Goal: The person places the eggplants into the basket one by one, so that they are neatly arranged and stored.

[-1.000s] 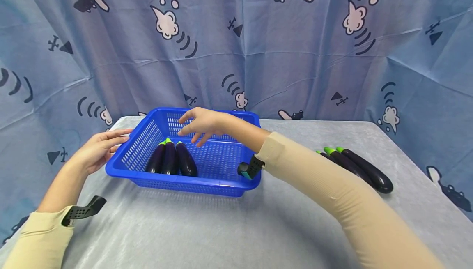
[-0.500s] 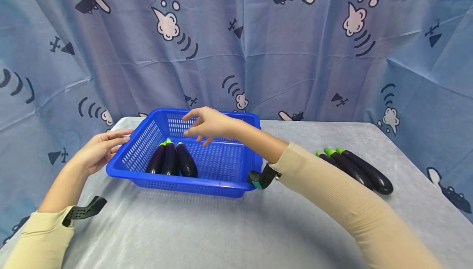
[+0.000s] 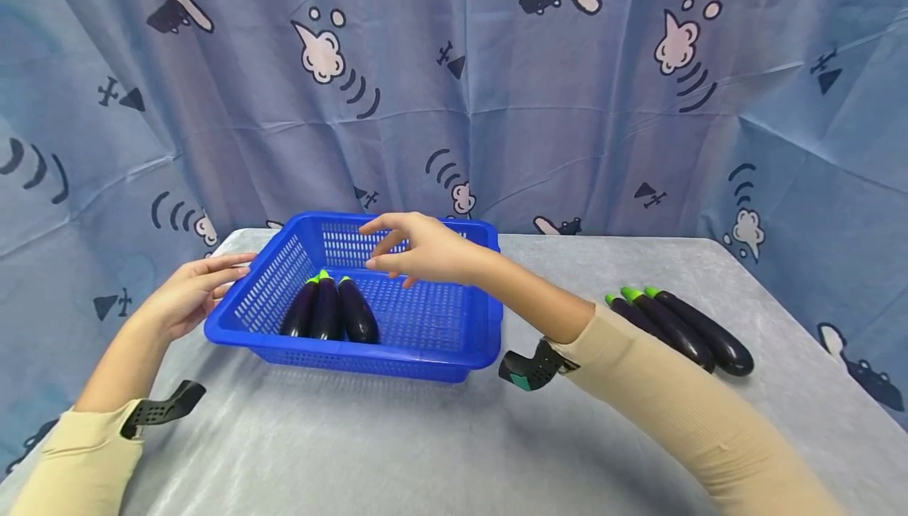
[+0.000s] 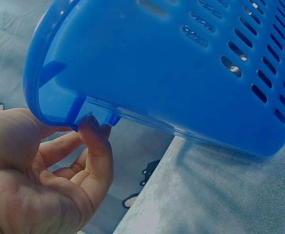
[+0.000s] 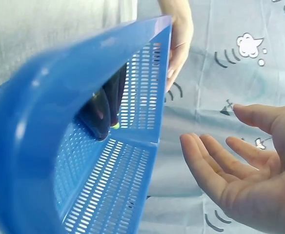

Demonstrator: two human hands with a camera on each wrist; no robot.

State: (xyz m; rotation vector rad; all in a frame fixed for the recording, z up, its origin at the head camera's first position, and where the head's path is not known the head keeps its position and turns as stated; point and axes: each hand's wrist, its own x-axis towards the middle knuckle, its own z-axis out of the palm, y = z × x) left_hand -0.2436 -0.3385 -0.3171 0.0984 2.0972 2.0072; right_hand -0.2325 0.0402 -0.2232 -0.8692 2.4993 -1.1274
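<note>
Blue plastic basket (image 3: 454, 343) on grey table (image 3: 369, 445), toward back left, three eggplants (image 3: 328, 309) side by side inside at its left end, green stems pointing to far wall. Left hand (image 3: 186, 293) at basket's left rim, fingers (image 3: 228, 261) straight and relaxed, tips touching rim; from left wrist view thumb tip (image 4: 94, 127) just under rim lip, nothing clasped. Right hand (image 3: 418, 250) held above basket's far middle, fingers spread and loosely bent, holding nothing; palm up and empty in right wrist view (image 5: 250, 180), apart from basket wall (image 5: 108, 161). Three more eggplants (image 3: 677, 328) lying together on table well to right of basket, stems pointing back left. Black wrist-mounted camera brackets at left cuff (image 3: 159, 410) and right cuff (image 3: 532, 366), right one just beside basket's near right corner. Beige sleeves on both arms. Blue curtain (image 3: 496, 98) with airplane and cloud print behind table.
</note>
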